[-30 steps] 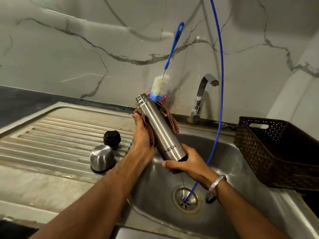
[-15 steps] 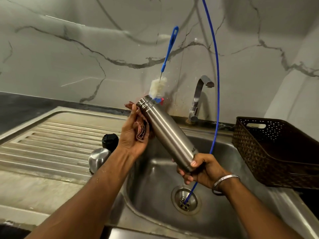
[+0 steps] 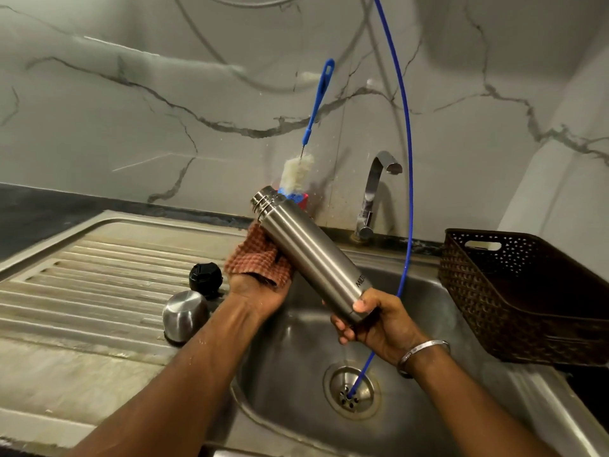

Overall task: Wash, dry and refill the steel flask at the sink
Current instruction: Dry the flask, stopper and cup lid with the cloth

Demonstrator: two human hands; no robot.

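The steel flask (image 3: 313, 255) is tilted over the sink basin (image 3: 290, 364), its open threaded mouth pointing up and left. My right hand (image 3: 372, 321) grips its base. My left hand (image 3: 260, 288) lies palm up under the flask's upper half, holding a red checked cloth (image 3: 257, 258) that touches the flask's side. The steel cup lid (image 3: 184, 315) sits upside down on the drainboard, with the black stopper (image 3: 206, 278) just behind it.
A blue-handled bottle brush (image 3: 306, 153) stands in a holder behind the flask. The tap (image 3: 375, 192) rises at the back of the sink. A blue hose (image 3: 407, 159) runs down into the drain (image 3: 352, 390). A brown plastic basket (image 3: 527, 291) sits on the right.
My right hand slid to the flask's base and tilted it more. My left hand let go of the flask's body and now lies open under it with the cloth.
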